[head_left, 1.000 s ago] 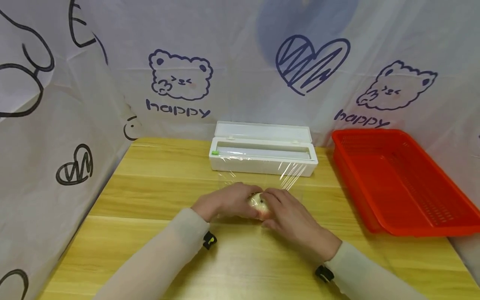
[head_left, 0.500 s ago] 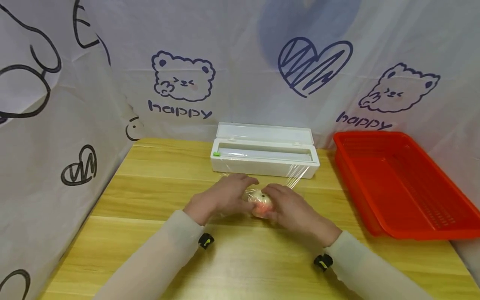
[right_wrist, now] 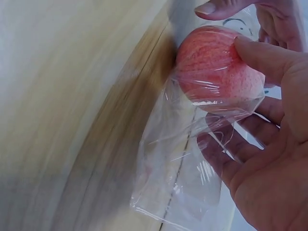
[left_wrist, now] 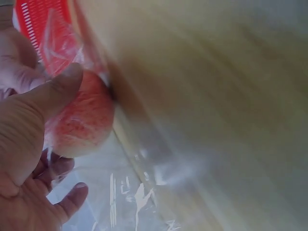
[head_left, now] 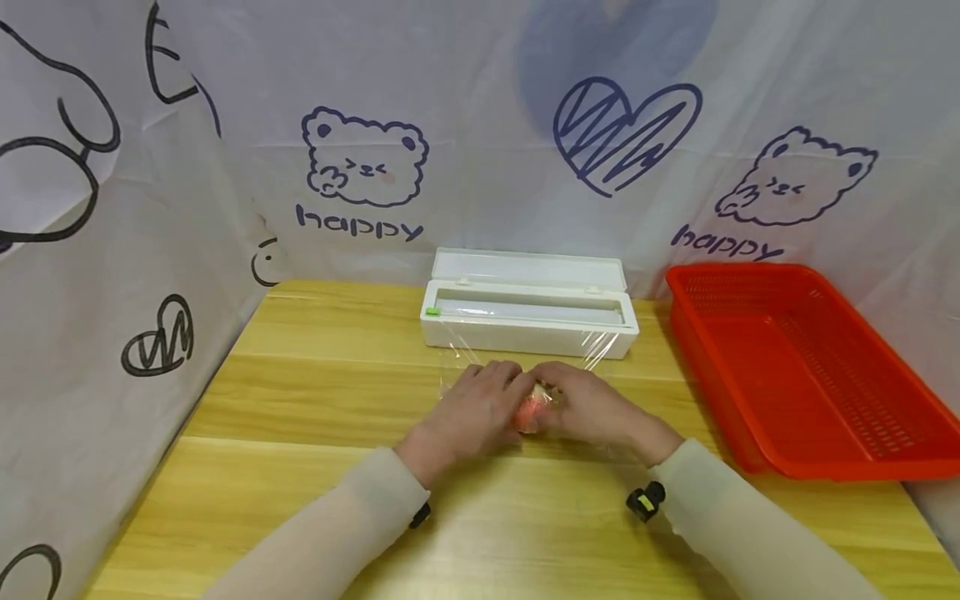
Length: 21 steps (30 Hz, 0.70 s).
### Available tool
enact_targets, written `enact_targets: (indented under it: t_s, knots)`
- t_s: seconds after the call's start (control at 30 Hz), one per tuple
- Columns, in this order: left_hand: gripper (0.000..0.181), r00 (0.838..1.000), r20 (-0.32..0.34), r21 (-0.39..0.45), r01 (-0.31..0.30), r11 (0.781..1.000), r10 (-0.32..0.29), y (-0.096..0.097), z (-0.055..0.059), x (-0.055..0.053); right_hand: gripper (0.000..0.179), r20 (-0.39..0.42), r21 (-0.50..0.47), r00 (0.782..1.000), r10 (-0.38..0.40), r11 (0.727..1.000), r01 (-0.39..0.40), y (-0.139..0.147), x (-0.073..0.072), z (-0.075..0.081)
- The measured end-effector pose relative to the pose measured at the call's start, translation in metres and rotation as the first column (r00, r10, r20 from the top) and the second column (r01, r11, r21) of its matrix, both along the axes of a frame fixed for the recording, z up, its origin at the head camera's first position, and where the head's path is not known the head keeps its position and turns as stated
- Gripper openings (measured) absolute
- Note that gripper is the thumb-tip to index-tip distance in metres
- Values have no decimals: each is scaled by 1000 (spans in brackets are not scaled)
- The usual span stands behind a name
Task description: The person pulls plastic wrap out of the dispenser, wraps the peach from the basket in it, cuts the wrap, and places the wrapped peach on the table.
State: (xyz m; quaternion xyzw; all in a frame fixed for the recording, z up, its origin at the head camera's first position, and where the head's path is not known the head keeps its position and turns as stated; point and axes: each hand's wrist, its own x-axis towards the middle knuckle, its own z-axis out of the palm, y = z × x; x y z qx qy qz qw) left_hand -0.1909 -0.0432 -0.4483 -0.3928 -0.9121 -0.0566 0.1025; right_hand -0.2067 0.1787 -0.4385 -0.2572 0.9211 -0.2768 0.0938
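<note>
- Round red-and-pale apple [head_left: 534, 411]: just above or on tabletop (can't tell which), btwn the two hands, on person's side of the white box. Roundish, so no clear long axis to go by.
- Clear crinkled plastic film [right_wrist: 166, 156]: lies over apple, w/ a loose flap hanging below it in R wrist view. Film also runs from box front toward hands, so apple sits at the near end of that stretch; imo this is the key relation.
- R hand [head_left: 596, 410]: at apple's right side, thumb pressed on it thru or beside film, other fingers curled underneath; looks clamped on apple.
- L hand [head_left: 476, 410]: at apple's left side, fingers bent, thumb overlapping apple in L wrist view; can't tell if it grips fruit, film or neither. Hands v. close together at top; neither clearly nearer.
- Long white rectangular box [head_left: 528, 337]: beyond hands, long axis L-R, hinged lid [head_left: 528, 268] up, pale roll [head_left: 525, 312] inside, small green tab [head_left: 432, 312] at left end.
- Red plastic basket w/ slotted sides [head_left: 716, 383]: off to the right, well apart from apple.
- Yellowish wood-grain table [head_left: 300, 400] under all; pale cloth w/ doodles [head_left: 480, 133] behind.
</note>
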Motion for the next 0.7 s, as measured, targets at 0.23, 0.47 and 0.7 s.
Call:
enact_targets:
  t_s: [0.23,0.47,0.7]
  knots:
    - [73,1000,2,20,-16,1000,16,2,-8,-9,52,36,-27,999,-16,999,17,1,-2,0]
    - [57,991,132,89,-20,996,8,1,0,-25,73,-77,32,996,-32,999,35,2,-1,3]
    - [58,905,419,100,-124,987,71,1,15,-44,70,-255,93,967,20,996,4,-3,3,0]
